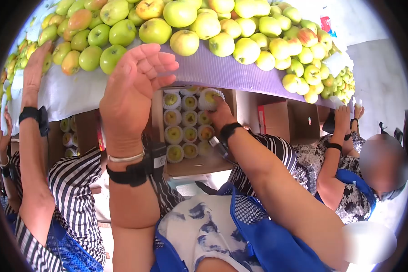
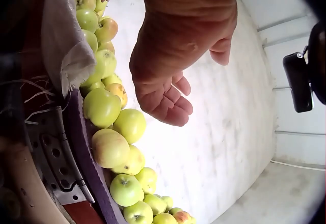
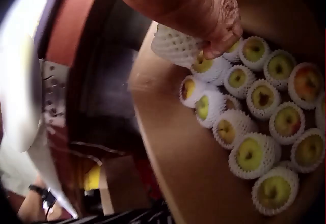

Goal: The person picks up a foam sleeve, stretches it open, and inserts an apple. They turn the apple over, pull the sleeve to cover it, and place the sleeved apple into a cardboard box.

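My right hand (image 1: 222, 114) is inside a cardboard box (image 1: 192, 168) and grips an apple in a white foam net (image 1: 208, 99) by its side. In the right wrist view the same netted apple (image 3: 175, 46) is at the box's wall, partly hidden behind the hand. Rows of netted apples (image 1: 189, 119) sit in the box, stem side up. My left hand (image 1: 130, 88) is raised in front of the heap of apples, palm turned inward, fingers loosely bent and holding nothing. In the left wrist view this hand (image 2: 165, 76) hangs apart from the green apples (image 2: 102, 107).
Loose green and reddish apples (image 1: 206, 25) are heaped on a table with a purple ridged edge (image 1: 240, 75). Another person's arm (image 1: 31, 136) reaches to the heap at left. A person in a patterned top (image 1: 344, 199) works at right, near another box (image 1: 276, 120).
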`<state>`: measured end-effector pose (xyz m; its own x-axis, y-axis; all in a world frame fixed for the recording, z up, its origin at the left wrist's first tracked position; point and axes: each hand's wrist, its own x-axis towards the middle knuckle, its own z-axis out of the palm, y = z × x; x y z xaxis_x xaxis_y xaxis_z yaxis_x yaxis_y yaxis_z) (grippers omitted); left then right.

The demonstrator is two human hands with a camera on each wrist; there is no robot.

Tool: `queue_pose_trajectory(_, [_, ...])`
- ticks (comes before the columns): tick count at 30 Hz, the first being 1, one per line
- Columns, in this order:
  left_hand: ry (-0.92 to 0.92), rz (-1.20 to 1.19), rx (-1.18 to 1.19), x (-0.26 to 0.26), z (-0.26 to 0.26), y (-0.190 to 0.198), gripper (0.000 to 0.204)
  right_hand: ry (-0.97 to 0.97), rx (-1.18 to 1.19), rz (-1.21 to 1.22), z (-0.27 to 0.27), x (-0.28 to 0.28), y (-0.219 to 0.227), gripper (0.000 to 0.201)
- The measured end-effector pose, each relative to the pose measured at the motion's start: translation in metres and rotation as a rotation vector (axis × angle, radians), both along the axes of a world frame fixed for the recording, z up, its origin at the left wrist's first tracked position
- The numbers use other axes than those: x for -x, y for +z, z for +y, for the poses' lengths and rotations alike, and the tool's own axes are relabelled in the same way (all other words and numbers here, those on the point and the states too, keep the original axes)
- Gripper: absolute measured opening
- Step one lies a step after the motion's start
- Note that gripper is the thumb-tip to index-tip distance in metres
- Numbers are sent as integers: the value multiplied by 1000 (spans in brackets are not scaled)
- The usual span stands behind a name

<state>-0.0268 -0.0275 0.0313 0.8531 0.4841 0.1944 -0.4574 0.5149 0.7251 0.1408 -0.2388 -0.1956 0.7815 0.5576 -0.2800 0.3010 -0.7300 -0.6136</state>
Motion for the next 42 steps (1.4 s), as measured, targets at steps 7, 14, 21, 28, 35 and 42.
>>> queue_pose_trajectory(7, [-71,65,-114,8,13,-13,68,-122,20,-78,22,-33,-78,59])
queue_pose_trajectory(14, [-44,206,-229,23,24,-20,78,-18,-64,-337,44,-48,-114,55])
queue_pose_trajectory(21, [-113,155,-186,20,28,-29,81,-38,-47,-337,46,-55,-116,53])
queue_pose_trajectory(28, [-115,139,-143,16,24,-32,83,-45,-35,-322,46,-59,-114,51])
queue_pose_trajectory(35, [-120,194,-193,15,22,-29,79,-40,-34,-328,44,-62,-108,49])
queue_pose_trajectory(42, [-69,123,-163,7,16,-25,75,-21,-15,-305,45,-63,-102,47])
